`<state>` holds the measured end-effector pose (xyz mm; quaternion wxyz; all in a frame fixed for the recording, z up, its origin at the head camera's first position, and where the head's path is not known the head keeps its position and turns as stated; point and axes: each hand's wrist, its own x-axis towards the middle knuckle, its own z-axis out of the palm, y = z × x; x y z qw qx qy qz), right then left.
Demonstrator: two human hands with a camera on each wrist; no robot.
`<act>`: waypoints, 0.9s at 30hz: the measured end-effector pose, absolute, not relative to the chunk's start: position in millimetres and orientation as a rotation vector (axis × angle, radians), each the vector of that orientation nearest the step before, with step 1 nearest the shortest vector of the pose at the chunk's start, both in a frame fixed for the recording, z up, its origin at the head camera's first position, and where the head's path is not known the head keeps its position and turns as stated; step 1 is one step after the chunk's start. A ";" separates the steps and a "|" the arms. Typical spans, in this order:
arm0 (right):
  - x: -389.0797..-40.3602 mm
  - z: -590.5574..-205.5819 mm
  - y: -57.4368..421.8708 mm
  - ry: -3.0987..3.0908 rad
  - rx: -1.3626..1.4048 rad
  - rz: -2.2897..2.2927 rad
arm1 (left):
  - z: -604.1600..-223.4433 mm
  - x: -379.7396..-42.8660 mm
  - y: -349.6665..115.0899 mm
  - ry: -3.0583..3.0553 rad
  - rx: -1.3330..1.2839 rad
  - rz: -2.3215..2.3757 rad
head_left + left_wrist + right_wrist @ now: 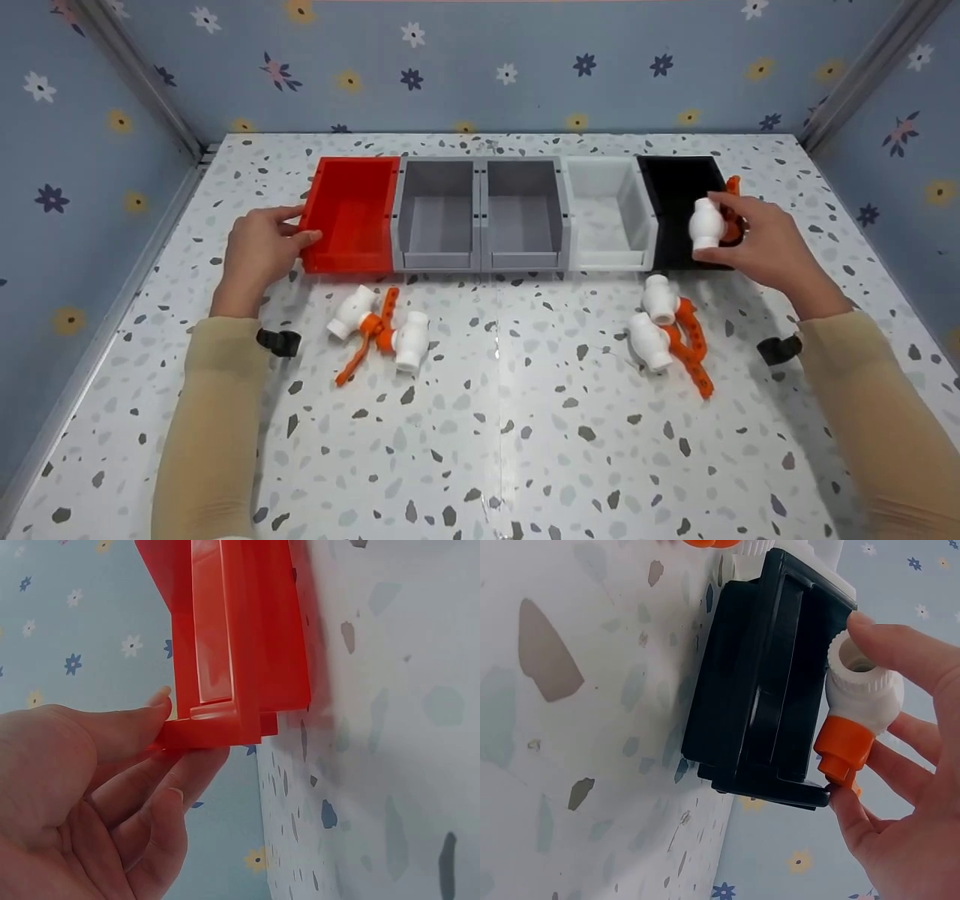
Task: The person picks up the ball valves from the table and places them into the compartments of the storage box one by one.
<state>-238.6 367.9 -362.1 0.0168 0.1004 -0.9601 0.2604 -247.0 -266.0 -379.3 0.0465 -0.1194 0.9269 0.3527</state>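
My left hand (259,246) pinches the left side wall of a red bin (352,261), thumb over the rim and fingers outside, as the left wrist view also shows. My right hand (769,244) holds a white plastic ball valve (706,223) with an orange handle. The valve is over the right side of a black bin (667,253). In the right wrist view the valve's open threaded end (855,664) points toward the camera, and its orange neck (844,741) overlaps the bin's edge. Some fingers are hidden behind the valve.
Two grey bins (437,261) (523,261) and a white bin (609,259) stand between the red and black ones in one row. Two ball valves (411,341) lie in front on the left, two more (649,343) on the right. Patterned walls (480,67) enclose the speckled table (525,450).
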 end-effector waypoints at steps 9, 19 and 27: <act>-245.5 -362.9 364.3 -2.990 0.313 0.793 | -379.7 -246.0 -265.9 2.841 -0.336 1.064; -254.2 -366.3 360.5 -2.959 0.315 0.758 | -378.5 -247.0 -265.6 2.814 -0.362 1.072; -260.1 -370.2 354.2 -2.953 0.300 0.701 | -379.9 -247.0 -265.4 2.833 -0.345 1.053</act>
